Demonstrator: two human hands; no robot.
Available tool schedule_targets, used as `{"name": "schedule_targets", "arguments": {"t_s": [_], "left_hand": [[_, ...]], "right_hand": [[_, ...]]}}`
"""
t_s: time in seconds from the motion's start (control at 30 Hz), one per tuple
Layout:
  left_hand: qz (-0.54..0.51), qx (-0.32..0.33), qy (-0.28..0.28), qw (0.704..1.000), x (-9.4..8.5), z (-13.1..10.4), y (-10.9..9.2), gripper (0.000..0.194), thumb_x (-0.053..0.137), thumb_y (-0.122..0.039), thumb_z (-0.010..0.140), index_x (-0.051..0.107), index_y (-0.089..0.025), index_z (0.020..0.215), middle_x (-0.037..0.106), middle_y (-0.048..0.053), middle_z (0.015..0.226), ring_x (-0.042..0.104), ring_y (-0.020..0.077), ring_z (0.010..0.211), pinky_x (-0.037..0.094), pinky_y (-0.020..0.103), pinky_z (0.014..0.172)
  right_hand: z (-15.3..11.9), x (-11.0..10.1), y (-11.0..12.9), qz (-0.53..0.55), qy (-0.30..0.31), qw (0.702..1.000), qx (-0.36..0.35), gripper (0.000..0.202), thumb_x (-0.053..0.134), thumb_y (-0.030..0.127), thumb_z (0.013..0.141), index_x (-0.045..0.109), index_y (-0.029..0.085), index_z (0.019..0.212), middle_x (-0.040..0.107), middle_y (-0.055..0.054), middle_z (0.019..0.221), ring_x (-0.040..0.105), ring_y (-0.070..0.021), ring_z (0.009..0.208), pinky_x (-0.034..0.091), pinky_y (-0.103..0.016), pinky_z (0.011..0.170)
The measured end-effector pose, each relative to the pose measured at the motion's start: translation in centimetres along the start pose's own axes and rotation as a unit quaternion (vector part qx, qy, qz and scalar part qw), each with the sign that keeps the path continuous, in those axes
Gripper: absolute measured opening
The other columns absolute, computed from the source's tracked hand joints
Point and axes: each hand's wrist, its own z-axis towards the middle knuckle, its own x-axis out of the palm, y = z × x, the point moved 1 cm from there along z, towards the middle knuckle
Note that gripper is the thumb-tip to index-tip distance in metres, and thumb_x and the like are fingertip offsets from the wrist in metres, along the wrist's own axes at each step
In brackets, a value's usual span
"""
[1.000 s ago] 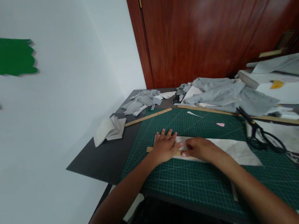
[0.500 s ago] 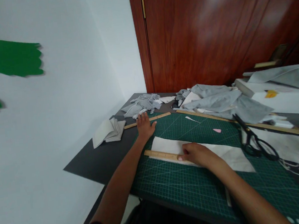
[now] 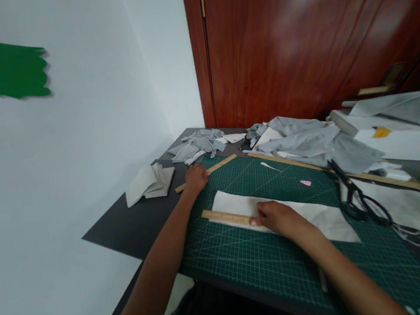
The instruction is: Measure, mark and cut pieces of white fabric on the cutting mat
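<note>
My left hand (image 3: 196, 178) is closed around the middle of a short wooden ruler (image 3: 222, 163) at the far left edge of the green cutting mat (image 3: 245, 264). Both ends of that ruler stick out past my fingers, angled up to the right. With its fingers curled, my right hand (image 3: 277, 215) grips the end of a second wooden ruler (image 3: 226, 218). This one lies along the near edge of a long white fabric strip (image 3: 237, 200), flat on the mat. My right palm and forearm cover part of the strip.
Black scissors (image 3: 359, 198) rest at the right over white fabric. A long wooden stick (image 3: 294, 162) runs along the mat's back edge. Grey cloth (image 3: 306, 136) is heaped behind it, with a grey scrap pile (image 3: 203, 144) further left. Folded pale cloth (image 3: 150, 182) lies left.
My left hand has gone from flat with spread fingers to closed on the far ruler, whose left end has swung nearer. My right hand stays in place on its ruler.
</note>
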Motion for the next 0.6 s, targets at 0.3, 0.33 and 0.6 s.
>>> {"name": "schedule_targets", "arguments": {"t_s": [0.3,0.33,0.6], "left_hand": [[-0.052,-0.012,0.006,0.999,-0.1,-1.2,-1.4,0.02,0.06,-0.026,0.095,0.068,-0.023,0.112,0.072,0.009,0.114,0.063,0.0278,0.117,0.048,0.038,0.1],[-0.059,-0.01,0.002,0.998,-0.3,-1.3,-1.7,0.021,0.056,-0.023,0.096,0.067,-0.022,0.114,0.073,0.009,0.11,0.065,0.0277,0.113,0.049,0.039,0.098],[-0.148,0.132,0.012,0.98,-2.9,-2.5,-5.4,0.026,0.046,-0.026,0.102,0.068,-0.027,0.116,0.075,0.001,0.108,0.067,0.0204,0.104,0.049,0.03,0.09]], "right_hand": [[0.2,-0.2,0.2,-0.005,0.015,1.0,0.015,0.024,0.069,0.039,0.094,0.065,0.018,0.084,0.067,-0.004,0.084,0.059,-0.018,0.078,0.031,-0.026,0.064],[0.1,-0.2,0.2,-0.007,0.016,1.0,0.019,0.024,0.069,0.04,0.095,0.065,0.018,0.085,0.068,-0.004,0.085,0.059,-0.0181,0.078,0.031,-0.026,0.064],[-1.4,-1.4,3.2,-0.105,0.01,0.993,0.058,0.025,0.063,0.041,0.1,0.072,0.017,0.102,0.076,-0.012,0.106,0.071,-0.0237,0.096,0.041,-0.028,0.072]]}}
